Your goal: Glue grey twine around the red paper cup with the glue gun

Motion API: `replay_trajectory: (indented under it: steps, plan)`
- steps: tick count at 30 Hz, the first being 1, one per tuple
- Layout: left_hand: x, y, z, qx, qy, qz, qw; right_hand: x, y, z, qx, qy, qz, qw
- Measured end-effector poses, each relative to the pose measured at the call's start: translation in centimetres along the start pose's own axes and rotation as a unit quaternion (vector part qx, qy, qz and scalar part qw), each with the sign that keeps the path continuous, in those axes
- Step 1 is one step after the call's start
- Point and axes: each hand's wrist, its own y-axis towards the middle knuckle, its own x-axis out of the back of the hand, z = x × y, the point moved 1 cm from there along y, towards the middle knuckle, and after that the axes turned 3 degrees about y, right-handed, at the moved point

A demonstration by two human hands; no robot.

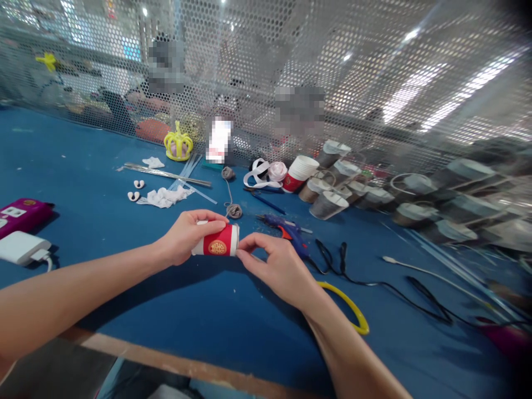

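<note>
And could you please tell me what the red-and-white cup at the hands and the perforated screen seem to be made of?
The red-and-white cup looks like paper: smooth, with a printed gold emblem and pale ends. The perforated screen is probably metal, greyish with some sheen, given its regular holes.

Can see a wide blue bench [257,332], bordered on its near side by a narrow brown edge [166,363]. Behind the bench, can notice a grey screen [249,55] full of small holes, standing like a wall. Through it, high above the bench's right part, can find long white streaks of light [474,91]. Cannot distinguish clearly the room farther behind the bench, because of blur.
</note>
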Motion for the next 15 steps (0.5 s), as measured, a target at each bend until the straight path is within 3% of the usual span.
replay_trajectory:
  steps: [7, 15]
  plan:
    - [0.08, -0.10, 0.24, -0.050, 0.018, 0.014, 0.998, 0.30, 0.31, -0.57, -0.037, 0.096, 0.017, 0.995]
    - [-0.24, -0.75, -0.06, -0.154, 0.163, -0.005, 0.974, 0.26, 0.28, -0.79, -0.078, 0.137, 0.008, 0.987]
